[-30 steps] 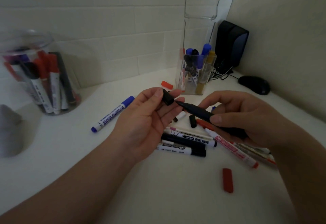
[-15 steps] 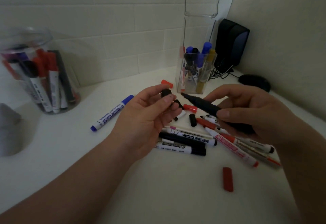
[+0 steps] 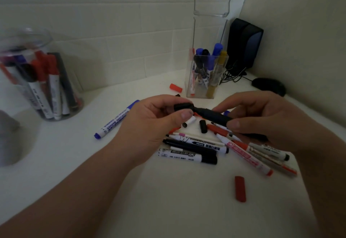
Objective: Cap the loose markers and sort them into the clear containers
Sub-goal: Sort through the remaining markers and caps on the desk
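Black marker (image 3: 213, 116) and black cap (image 3: 183, 106) meeting end to end above the loose pile.

Held near level over the middle of the table: cap pinched in the left hand (image 3: 153, 125), barrel gripped in the right hand (image 3: 262, 117); cannot tell whether pushed fully home. Below, a heap of markers (image 3: 189, 156) lying flat and crossed, white barrels with black or red ends; a small black cap (image 3: 203, 126) among them. Left of the heap, a blue marker (image 3: 116, 120) lying slantwise. One red cap (image 3: 240, 189) toward the front edge, a second red cap (image 3: 175, 87) further back, beside the square clear container (image 3: 209, 55) with upright blue, black and gold markers near the back right corner. Round clear jar (image 3: 28, 31) by the left edge, holding red and black markers.
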`<state>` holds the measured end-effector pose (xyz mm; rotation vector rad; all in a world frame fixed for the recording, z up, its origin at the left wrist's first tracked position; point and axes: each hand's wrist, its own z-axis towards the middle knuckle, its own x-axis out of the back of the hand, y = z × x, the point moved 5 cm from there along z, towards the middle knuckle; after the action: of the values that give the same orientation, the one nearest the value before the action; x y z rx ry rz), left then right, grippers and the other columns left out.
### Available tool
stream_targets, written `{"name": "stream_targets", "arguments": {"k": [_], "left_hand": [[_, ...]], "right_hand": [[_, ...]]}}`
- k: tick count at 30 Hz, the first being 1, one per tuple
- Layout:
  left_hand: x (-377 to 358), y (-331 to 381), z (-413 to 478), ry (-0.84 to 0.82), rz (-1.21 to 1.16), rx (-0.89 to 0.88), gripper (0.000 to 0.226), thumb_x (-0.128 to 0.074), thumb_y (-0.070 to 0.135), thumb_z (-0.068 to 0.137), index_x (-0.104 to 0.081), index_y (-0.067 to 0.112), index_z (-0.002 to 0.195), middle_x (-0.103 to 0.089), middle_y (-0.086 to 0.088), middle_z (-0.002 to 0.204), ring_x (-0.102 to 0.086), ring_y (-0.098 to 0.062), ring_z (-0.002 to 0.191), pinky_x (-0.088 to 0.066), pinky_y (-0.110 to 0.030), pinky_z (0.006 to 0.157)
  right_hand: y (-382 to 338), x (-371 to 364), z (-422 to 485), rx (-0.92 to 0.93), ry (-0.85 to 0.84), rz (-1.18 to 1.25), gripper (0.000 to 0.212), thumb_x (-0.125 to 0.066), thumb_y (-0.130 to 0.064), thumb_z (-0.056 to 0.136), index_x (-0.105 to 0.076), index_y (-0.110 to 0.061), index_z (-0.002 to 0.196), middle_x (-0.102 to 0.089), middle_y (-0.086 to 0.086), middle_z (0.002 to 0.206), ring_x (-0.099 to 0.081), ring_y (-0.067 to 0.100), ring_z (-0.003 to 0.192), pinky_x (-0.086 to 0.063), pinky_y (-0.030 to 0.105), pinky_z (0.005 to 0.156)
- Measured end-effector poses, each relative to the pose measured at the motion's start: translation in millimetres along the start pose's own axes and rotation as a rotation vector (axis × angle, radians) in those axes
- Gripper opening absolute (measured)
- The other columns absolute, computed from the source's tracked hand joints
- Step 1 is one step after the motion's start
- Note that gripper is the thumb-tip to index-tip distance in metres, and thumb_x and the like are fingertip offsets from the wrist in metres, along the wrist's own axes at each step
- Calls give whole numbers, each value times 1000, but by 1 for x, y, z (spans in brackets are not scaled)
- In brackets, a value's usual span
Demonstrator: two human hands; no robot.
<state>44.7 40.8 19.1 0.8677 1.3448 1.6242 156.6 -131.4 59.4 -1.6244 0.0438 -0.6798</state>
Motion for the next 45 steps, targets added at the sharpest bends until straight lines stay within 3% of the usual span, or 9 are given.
{"name": "stream_targets", "arguments": {"k": [6, 12, 18, 23, 29, 33, 36, 42, 45], "left_hand": [[1, -9, 1, -45, 92, 27, 23, -76, 44, 74, -80, 34, 95, -68, -3, 70, -62, -20, 67, -58, -54, 86], [3, -15, 4, -105, -157, 46, 21, -78, 24, 75, -80, 20, 95, -67, -3, 69, -60, -19, 63, -49, -38, 73], [9, -1, 3, -156, 26, -84, 16, -82, 23, 81, -78, 18, 95, -71, -3, 71, -67, -20, 66, -54, -28, 72], [5, 1, 2, -249, 77, -77, 14, -74, 24, 84, -75, 17, 96, -70, 0, 71, -66, -20, 65, -53, -26, 71], [22, -5, 13, -105, -130, -34, 17, -75, 26, 76, -74, 19, 91, -66, -7, 74, -59, -25, 68, -51, -38, 70], [34, 14, 7, -98, 335, -147, 23, -84, 27, 72, -69, 20, 88, -73, -1, 82, -70, -18, 76, -58, -33, 76], [9, 14, -4, -349, 840, -150, 13, -78, 40, 76, -69, 38, 85, -68, 23, 89, -64, 2, 86, -50, -14, 76], [-33, -8, -20, -677, 1083, -106, 23, -69, 51, 86, -62, 46, 108, -56, 23, 105, -51, 2, 99, -48, -22, 91], [-38, -11, -23, -704, 1105, -134, 26, -68, 50, 88, -62, 44, 112, -49, 25, 102, -45, 5, 96, -39, -9, 86]], "right_hand": [[-2, -6, 0, 100, 83, -311, 34, -73, -20, 84, -72, -48, 103, -70, -1, 82, -64, 10, 68, -50, 26, 66], [-17, -21, -1, 324, 252, -739, 39, -56, -49, 87, -64, -39, 123, -70, -22, 94, -65, 4, 81, -56, 24, 68], [-9, -27, 3, 192, 153, -371, 26, -61, -35, 88, -66, -54, 105, -72, -17, 79, -65, 5, 68, -53, 17, 62], [6, -33, 7, -51, -122, 10, 25, -54, -34, 91, -71, -39, 109, -54, 7, 61, -39, 17, 48, -34, 23, 43], [8, -14, 5, -129, 11, -63, 22, -58, -39, 81, -73, -36, 96, -59, 10, 63, -43, 18, 50, -37, 20, 45], [21, 15, 9, -155, 232, -219, 6, -63, -27, 92, -68, -25, 93, -58, -5, 55, -46, 6, 44, -37, 23, 51], [37, 19, 16, -218, 300, -423, 10, -70, -26, 90, -61, -29, 93, -70, -9, 75, -64, 2, 65, -42, 22, 62], [44, 7, 25, -198, 334, -697, 20, -71, -25, 88, -52, -32, 90, -60, -8, 84, -57, 7, 75, -41, 22, 63], [44, -11, 35, -104, 311, -746, 17, -71, -36, 88, -56, -30, 92, -56, -8, 84, -54, 10, 76, -39, 24, 64]]}}
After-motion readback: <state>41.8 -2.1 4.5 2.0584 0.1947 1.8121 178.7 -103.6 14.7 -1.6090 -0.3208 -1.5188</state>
